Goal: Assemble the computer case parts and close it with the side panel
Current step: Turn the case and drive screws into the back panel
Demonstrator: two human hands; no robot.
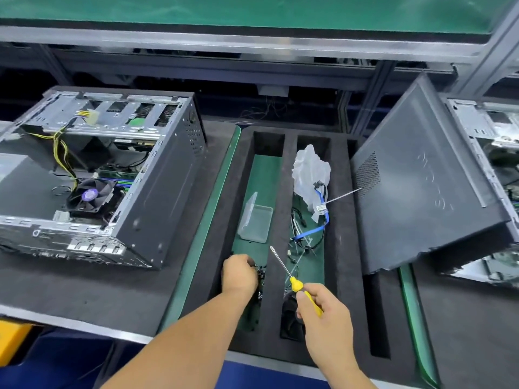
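While right hand (325, 313) grips screwdriver (295, 279), left hand (238, 272) inside foam tray (289, 192)

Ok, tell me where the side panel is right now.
In the head view the side panel leans tilted at the right, between the black foam tray and a second case at the edge.

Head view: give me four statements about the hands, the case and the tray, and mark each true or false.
1. The right hand holds a yellow-handled screwdriver. True.
2. The side panel is already fitted on the open computer case. False: it leans at the foam tray's right side.
3. The left hand reaches into the tray's left compartment. True.
4. The clear plastic box lies inside the case. False: it lies in the tray's left compartment.
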